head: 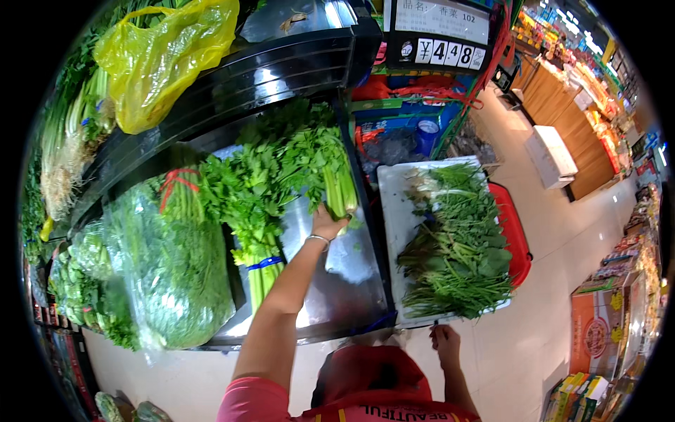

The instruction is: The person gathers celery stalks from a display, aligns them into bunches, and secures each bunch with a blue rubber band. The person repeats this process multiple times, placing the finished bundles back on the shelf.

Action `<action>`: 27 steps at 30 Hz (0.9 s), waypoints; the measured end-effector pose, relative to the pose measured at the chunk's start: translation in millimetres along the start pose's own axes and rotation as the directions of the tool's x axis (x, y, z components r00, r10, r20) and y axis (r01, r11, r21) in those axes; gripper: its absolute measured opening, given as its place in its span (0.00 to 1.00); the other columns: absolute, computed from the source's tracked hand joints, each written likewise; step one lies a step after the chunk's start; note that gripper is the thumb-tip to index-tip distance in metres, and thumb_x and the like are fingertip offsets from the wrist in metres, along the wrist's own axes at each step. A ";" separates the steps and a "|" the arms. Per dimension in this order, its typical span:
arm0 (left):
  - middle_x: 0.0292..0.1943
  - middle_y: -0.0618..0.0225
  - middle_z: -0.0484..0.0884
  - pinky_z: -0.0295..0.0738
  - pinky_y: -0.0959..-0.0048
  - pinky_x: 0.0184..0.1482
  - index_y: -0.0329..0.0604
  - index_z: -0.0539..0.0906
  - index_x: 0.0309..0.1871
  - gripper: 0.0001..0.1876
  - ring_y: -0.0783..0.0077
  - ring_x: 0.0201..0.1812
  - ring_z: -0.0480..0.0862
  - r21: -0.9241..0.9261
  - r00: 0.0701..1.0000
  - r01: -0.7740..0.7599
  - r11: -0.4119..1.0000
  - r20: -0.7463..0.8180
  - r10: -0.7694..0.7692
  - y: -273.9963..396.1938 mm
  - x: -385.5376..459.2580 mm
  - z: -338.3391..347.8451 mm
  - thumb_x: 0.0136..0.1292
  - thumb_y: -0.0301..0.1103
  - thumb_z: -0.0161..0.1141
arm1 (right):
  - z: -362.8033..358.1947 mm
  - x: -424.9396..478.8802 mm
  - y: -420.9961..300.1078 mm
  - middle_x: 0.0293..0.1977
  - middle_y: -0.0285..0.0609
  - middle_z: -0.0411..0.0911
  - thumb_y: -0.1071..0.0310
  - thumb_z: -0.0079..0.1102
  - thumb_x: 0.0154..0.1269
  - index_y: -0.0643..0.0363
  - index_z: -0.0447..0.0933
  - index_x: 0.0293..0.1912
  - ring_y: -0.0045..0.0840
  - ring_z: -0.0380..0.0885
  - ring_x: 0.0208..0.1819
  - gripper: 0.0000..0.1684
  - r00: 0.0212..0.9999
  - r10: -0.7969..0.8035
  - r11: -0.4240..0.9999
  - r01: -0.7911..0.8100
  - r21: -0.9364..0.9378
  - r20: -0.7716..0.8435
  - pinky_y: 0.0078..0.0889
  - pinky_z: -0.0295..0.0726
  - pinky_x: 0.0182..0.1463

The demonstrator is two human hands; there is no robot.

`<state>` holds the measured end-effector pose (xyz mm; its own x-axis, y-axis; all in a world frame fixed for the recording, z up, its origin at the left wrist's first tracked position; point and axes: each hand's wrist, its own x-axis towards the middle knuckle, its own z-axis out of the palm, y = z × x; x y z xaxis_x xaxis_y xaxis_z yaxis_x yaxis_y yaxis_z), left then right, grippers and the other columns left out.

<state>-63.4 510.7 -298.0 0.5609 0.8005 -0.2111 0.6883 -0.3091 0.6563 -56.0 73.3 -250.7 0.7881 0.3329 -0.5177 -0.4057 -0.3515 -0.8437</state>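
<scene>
My left hand (328, 224) grips the stalk base of a celery bunch (337, 190) lying on the metal display shelf (337, 311); the leaves point away from me. Left of it lies another celery bunch (263, 269) bound with blue tape, partly behind my forearm. Farther left, leafy greens in a clear plastic bag (184, 274) carry a red tie. My right hand (445, 340) is at the near edge of a white tray (393, 211) heaped with loose leafy greens (459, 242). Its fingers are curled around a small dark item that I cannot identify.
A yellow plastic bag (163, 63) and rooted green bunches (68, 153) occupy the upper left shelf. A red basket (514, 237) is under the white tray's right side. Behind the tray are blue crates (390, 118) and a price sign (437, 31). A white box (551, 158) stands farther right.
</scene>
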 end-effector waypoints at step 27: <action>0.50 0.52 0.69 0.76 0.66 0.42 0.42 0.52 0.67 0.48 0.59 0.45 0.77 -0.966 0.859 0.207 -0.152 0.105 0.502 -21.8 -372.2 -173.1 0.50 0.53 0.66 | 232.6 -132.7 -190.1 0.41 0.41 0.76 0.72 0.65 0.55 0.65 0.67 0.51 0.19 0.76 0.42 0.25 0.354 -0.275 0.960 0.150 0.236 0.894 0.25 0.76 0.46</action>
<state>-366.9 308.4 -108.3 0.8752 0.4784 0.0718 -0.4331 0.7089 0.5567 -191.1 299.4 -54.7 -0.0228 0.9967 -0.0781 -0.3804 -0.0809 -0.9213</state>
